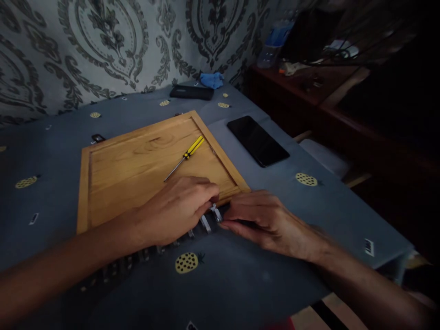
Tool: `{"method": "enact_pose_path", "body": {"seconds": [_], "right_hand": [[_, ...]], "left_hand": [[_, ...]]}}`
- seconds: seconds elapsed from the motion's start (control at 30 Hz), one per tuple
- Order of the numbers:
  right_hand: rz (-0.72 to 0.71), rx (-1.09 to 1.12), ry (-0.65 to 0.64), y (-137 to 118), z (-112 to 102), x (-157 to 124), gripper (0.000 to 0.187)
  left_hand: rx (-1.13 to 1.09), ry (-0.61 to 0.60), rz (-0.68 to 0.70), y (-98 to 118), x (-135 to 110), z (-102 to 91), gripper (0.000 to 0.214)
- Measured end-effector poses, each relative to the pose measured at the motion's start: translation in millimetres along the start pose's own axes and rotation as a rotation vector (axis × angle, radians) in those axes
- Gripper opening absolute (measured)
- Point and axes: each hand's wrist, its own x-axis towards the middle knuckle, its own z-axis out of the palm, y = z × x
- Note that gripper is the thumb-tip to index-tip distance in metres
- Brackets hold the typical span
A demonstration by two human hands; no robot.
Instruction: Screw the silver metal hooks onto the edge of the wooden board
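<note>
A framed wooden panel (120, 178) lies flat on the table, with a yellow-and-black screwdriver (186, 157) resting on it. At the panel's near right corner, both hands meet around a small silvery metal clip (216, 213). My left hand (184, 206) reaches over the panel's near edge, its thumb and finger pinched at the clip's upper end. From the right, my right hand (266, 223) has its thumb and fingers closed at the clip's other side. Several similar metal pieces (205, 223) form a row along the near edge, partly hidden below my left arm.
A black smartphone (257, 140) lies right of the panel. Farther back are a dark case (191, 92) and a crumpled blue cloth (212, 80) near the patterned wall. A plastic bottle (275, 43) stands on a brown side cabinet (264, 78). The table's right edge slopes toward me.
</note>
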Motion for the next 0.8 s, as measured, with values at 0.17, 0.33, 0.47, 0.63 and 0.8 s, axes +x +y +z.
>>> {"method": "enact_pose_path", "body": {"seconds": [0.17, 0.33, 0.47, 0.63, 0.8], "right_hand": [[0.008, 0.001, 0.004, -1, 0, 0, 0.019], [-0.011, -0.013, -0.002, -1, 0, 1, 0.021], [-0.021, -0.018, 0.004, -1, 0, 1, 0.022], [-0.026, -0.003, -0.003, -1, 0, 1, 0.018], [-0.021, -0.008, 0.011, -1, 1, 1, 0.015]], "left_hand": [[0.024, -0.031, 0.018, 4, 4, -1.7, 0.020], [-0.038, 0.080, -0.055, 5, -6, -18.9, 0.013], [-0.024, 0.174, -0.168, 7, -33, -26.0, 0.013], [0.034, 0.233, -0.226, 13, -64, -5.5, 0.025], [0.255, 0.264, -0.217, 22, -63, 17.5, 0.051]]}}
